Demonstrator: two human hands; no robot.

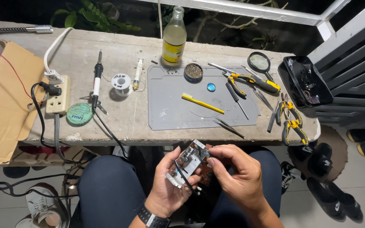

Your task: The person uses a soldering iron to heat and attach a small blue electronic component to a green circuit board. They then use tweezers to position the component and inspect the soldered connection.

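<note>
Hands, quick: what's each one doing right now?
Left hand: closed around a small circuit board, cradling it from below.
Right hand: fingers pinched on the board's upper edge.

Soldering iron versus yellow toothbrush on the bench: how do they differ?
The soldering iron lies on bare concrete left of the grey mat, nearly upright in view, dark with a trailing black cord. The yellow toothbrush lies on the mat, slanted, bright and cordless. Both are slim, lie flat, and neither touches the hands.

Brown circuit board (189, 164), tilted, above lap
</note>
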